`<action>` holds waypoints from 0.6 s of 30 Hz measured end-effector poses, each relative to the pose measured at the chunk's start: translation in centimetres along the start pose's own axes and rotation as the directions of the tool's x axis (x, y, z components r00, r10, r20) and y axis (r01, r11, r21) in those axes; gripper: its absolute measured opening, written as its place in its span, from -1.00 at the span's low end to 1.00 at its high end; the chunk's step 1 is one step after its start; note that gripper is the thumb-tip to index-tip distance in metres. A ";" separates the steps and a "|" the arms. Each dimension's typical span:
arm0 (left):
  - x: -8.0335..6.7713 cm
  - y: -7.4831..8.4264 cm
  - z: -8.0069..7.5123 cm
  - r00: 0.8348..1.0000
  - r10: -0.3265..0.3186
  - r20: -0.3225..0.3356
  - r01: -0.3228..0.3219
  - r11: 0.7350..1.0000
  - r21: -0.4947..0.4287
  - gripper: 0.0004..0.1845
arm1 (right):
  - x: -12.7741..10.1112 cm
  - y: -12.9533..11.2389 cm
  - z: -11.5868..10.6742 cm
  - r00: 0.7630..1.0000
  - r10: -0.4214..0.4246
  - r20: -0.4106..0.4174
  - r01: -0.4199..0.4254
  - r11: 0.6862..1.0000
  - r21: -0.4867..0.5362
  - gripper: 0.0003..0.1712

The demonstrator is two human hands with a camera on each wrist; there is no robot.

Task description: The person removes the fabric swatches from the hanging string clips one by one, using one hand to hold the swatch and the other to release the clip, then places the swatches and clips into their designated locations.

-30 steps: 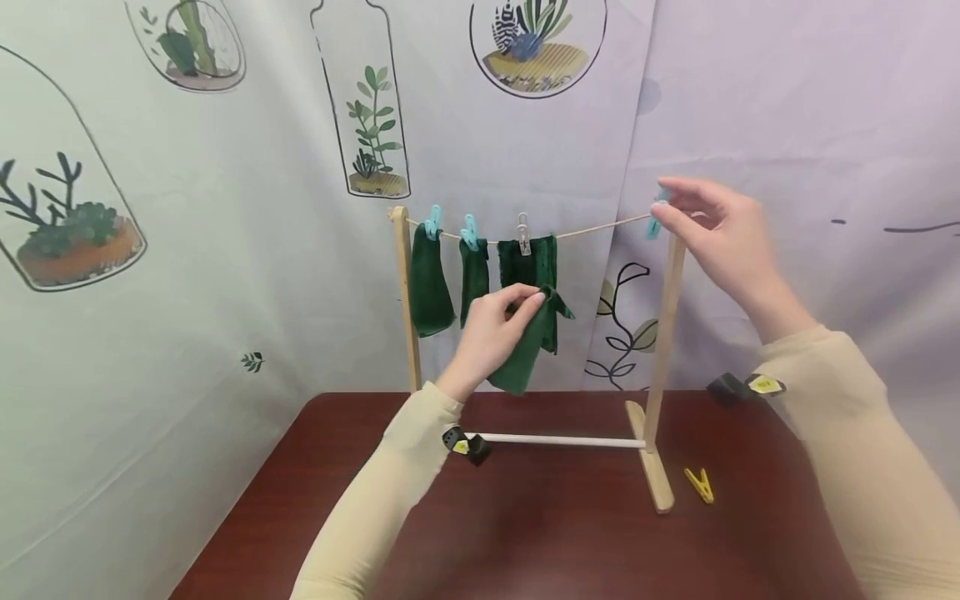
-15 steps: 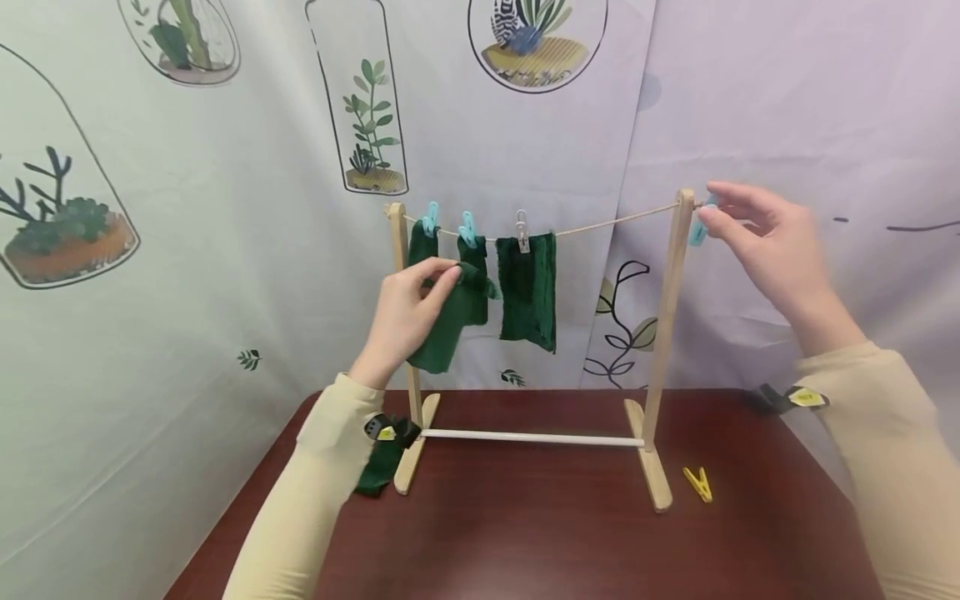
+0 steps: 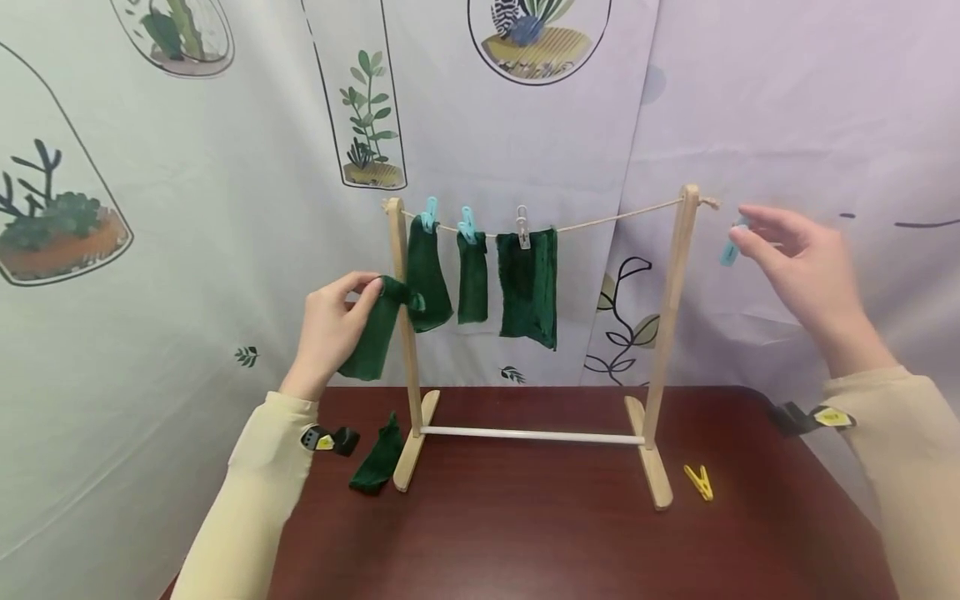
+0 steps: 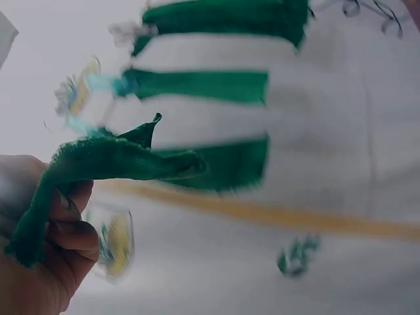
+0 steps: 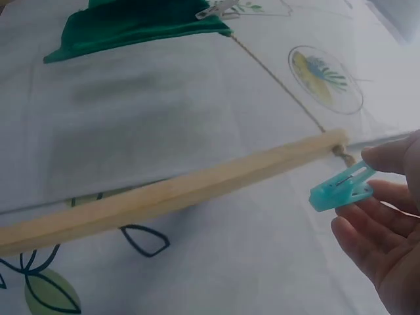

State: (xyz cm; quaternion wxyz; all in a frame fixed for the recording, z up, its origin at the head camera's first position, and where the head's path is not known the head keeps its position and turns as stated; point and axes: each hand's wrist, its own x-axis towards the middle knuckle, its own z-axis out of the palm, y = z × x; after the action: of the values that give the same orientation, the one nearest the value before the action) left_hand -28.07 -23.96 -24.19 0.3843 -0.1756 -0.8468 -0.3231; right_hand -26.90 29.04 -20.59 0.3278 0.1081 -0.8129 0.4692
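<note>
A small wooden drying rack (image 3: 667,333) stands on the dark red table (image 3: 525,533), with a string (image 3: 615,220) between its posts. Three green cloths hang from it, two on teal pegs (image 3: 429,215) and one on a clear peg (image 3: 522,228). My left hand (image 3: 330,329) grips a loose green cloth (image 3: 371,333) (image 4: 111,161) to the left of the left post. My right hand (image 3: 795,262) pinches a teal clothespin (image 3: 731,247) (image 5: 341,189) in the air, right of the right post (image 5: 164,197).
Another green cloth (image 3: 377,461) lies on the table by the rack's left foot. A yellow clothespin (image 3: 699,482) lies right of the right foot. A curtain printed with plants (image 3: 225,167) hangs close behind the table.
My left hand carried the loose cloth leftward from in front of the hung cloths to beyond the left post. My right hand took the teal clothespin off the string and moved it right.
</note>
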 end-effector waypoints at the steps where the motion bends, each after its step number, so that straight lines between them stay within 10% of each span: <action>1: -0.2 -0.6 -0.2 1.000 -0.008 -0.002 0.008 1.000 0.018 -0.68 | -0.1 0.2 -0.1 1.000 0.007 0.004 -0.007 1.000 -0.010 -0.50; 18: -4.8 -9.6 -0.7 0.980 -0.165 0.111 0.146 0.976 0.159 -0.62 | -2.6 5.6 -0.3 0.989 0.114 0.095 -0.093 0.974 -0.205 -0.32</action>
State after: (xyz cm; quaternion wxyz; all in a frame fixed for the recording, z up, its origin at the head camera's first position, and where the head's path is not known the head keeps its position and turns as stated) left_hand -29.83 -31.66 -31.41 0.3168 -0.0989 -0.9021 -0.2759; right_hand -27.48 31.98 -26.04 0.2684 0.0567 -0.8767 0.3952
